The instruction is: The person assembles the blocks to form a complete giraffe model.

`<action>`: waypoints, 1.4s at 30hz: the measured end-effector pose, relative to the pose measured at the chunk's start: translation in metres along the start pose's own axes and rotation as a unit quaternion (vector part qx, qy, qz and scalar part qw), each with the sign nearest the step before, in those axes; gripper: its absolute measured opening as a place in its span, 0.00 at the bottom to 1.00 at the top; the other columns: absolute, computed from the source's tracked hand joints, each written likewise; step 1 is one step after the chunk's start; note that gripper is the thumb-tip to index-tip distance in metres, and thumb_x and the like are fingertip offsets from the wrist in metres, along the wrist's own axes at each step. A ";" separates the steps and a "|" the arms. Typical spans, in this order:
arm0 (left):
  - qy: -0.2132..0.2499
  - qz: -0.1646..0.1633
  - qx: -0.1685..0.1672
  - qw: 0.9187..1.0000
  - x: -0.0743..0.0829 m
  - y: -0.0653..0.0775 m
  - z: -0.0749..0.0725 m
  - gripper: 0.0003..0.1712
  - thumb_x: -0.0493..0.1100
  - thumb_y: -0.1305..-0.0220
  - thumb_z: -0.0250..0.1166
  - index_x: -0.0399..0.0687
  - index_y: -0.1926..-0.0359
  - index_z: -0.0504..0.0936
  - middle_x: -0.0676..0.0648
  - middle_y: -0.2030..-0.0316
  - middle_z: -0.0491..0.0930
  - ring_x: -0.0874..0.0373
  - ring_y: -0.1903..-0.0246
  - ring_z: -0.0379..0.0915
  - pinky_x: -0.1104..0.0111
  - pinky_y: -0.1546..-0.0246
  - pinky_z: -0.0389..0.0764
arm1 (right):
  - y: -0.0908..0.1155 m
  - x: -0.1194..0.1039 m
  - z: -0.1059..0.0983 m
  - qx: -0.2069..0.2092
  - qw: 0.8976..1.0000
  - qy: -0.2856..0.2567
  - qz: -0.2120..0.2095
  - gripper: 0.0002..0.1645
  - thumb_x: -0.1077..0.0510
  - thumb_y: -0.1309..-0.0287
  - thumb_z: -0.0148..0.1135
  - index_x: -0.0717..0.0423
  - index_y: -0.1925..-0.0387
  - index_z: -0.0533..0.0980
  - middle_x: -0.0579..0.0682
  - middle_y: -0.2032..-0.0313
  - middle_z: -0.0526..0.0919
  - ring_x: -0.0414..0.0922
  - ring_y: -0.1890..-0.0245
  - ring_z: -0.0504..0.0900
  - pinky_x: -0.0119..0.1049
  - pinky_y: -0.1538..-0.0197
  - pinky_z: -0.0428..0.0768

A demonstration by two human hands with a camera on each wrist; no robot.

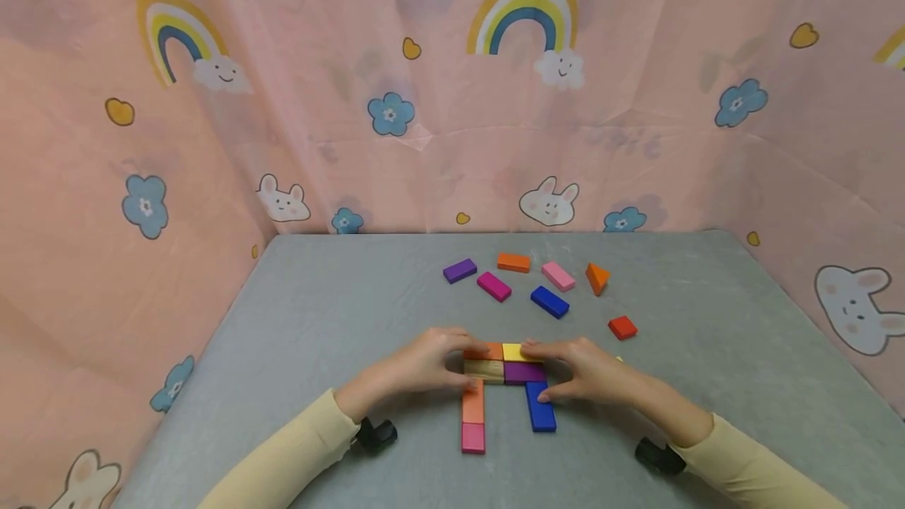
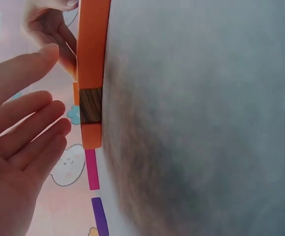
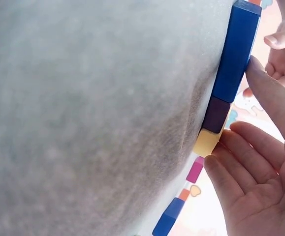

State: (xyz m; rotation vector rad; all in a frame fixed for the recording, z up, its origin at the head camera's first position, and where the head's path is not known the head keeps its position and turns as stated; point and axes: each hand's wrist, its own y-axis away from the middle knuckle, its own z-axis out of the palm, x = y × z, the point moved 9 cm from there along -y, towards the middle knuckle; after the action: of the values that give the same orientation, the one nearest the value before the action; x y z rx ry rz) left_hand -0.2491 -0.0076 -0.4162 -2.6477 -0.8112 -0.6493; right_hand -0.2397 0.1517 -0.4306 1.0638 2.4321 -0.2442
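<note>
In the head view, flat blocks lie edge to edge: an orange block (image 1: 484,351) and a yellow block (image 1: 512,352) on top, a wood-grain block (image 1: 484,371) and a purple block (image 1: 525,372) below. From these run a light orange block (image 1: 473,403) with a pink block (image 1: 473,438) at its end, and a blue block (image 1: 541,413). My left hand (image 1: 427,360) reaches over the left side, its fingers loosely bent and apart from the blocks in the left wrist view. My right hand (image 1: 590,371) has fingertips at the yellow block and its thumb at the blue block.
Farther back lie a violet block (image 1: 460,271), a magenta block (image 1: 494,287), an orange block (image 1: 514,262), a light pink block (image 1: 558,276), another blue block (image 1: 549,302), an orange triangle (image 1: 597,278) and a red block (image 1: 623,327). A printed curtain (image 1: 438,179) borders the grey table (image 1: 318,297).
</note>
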 end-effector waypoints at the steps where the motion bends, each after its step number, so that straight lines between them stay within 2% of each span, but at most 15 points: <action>1: 0.006 0.002 -0.007 1.000 -0.001 -0.001 0.001 0.26 0.52 0.43 0.69 0.52 0.43 0.79 0.56 0.50 0.80 0.66 0.51 0.74 0.73 0.48 0.75 | 0.000 0.000 0.000 0.001 1.000 0.000 -0.001 0.41 0.40 0.51 0.69 0.53 0.37 0.71 0.53 0.38 0.73 0.53 0.38 0.72 0.50 0.43 0.74; 7: 0.005 0.020 -0.036 0.999 -0.001 -0.001 0.008 0.29 0.50 0.45 0.70 0.51 0.42 0.78 0.54 0.46 0.79 0.66 0.46 0.73 0.72 0.44 0.73 | 0.001 -0.001 0.000 0.003 1.000 0.004 -0.004 0.41 0.41 0.51 0.69 0.54 0.38 0.71 0.52 0.38 0.73 0.53 0.39 0.73 0.50 0.43 0.74; 20: 0.027 -0.014 -0.044 0.999 -0.004 -0.004 0.010 0.29 0.49 0.47 0.72 0.51 0.43 0.79 0.54 0.47 0.80 0.66 0.45 0.74 0.72 0.44 0.73 | 0.005 -0.001 -0.003 0.008 1.000 -0.009 -0.006 0.41 0.40 0.51 0.68 0.54 0.38 0.71 0.53 0.39 0.74 0.53 0.39 0.73 0.51 0.43 0.74; 22: 0.028 -0.017 -0.045 0.998 -0.004 -0.004 0.009 0.29 0.49 0.47 0.72 0.51 0.43 0.79 0.54 0.47 0.80 0.67 0.46 0.74 0.72 0.44 0.73 | 0.006 -0.001 -0.010 0.033 0.999 -0.015 -0.020 0.40 0.40 0.51 0.68 0.54 0.38 0.72 0.52 0.40 0.75 0.52 0.40 0.74 0.50 0.44 0.75; 26: 0.020 -0.018 -0.048 0.999 -0.004 -0.004 0.009 0.29 0.50 0.48 0.73 0.51 0.43 0.79 0.55 0.47 0.80 0.66 0.46 0.74 0.72 0.44 0.74 | 0.013 0.001 -0.033 0.117 0.992 -0.009 -0.050 0.35 0.44 0.50 0.69 0.54 0.42 0.75 0.49 0.45 0.80 0.49 0.45 0.79 0.46 0.49 0.79; 29: 0.018 -0.018 -0.047 0.999 -0.005 -0.004 0.009 0.29 0.50 0.48 0.73 0.51 0.44 0.80 0.55 0.47 0.80 0.65 0.45 0.74 0.71 0.44 0.74 | 0.023 0.010 -0.050 0.156 0.987 -0.004 -0.045 0.30 0.47 0.51 0.71 0.56 0.47 0.78 0.49 0.50 0.84 0.48 0.50 0.82 0.43 0.53 0.82; 36: 0.016 -0.016 -0.047 0.999 -0.005 -0.004 0.008 0.29 0.50 0.49 0.73 0.52 0.44 0.80 0.55 0.48 0.80 0.65 0.46 0.74 0.71 0.45 0.74 | 0.048 0.047 -0.056 0.133 0.991 -0.028 0.004 0.26 0.50 0.51 0.71 0.59 0.51 0.79 0.52 0.54 0.85 0.46 0.54 0.82 0.43 0.54 0.82; 42: 0.006 -0.010 -0.045 0.999 -0.004 -0.005 0.008 0.29 0.50 0.49 0.74 0.52 0.44 0.80 0.55 0.48 0.81 0.65 0.46 0.74 0.71 0.45 0.74 | 0.065 0.065 -0.052 0.096 0.992 -0.079 0.015 0.26 0.51 0.52 0.72 0.61 0.52 0.80 0.55 0.55 0.85 0.45 0.54 0.83 0.43 0.56 0.82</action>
State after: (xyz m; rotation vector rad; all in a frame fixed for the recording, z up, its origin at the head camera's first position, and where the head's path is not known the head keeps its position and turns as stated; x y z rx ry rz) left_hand -0.2527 -0.0028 -0.4241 -2.7166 -0.8238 -0.7238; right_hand -0.2486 0.2560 -0.4148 1.1147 2.2835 -0.5407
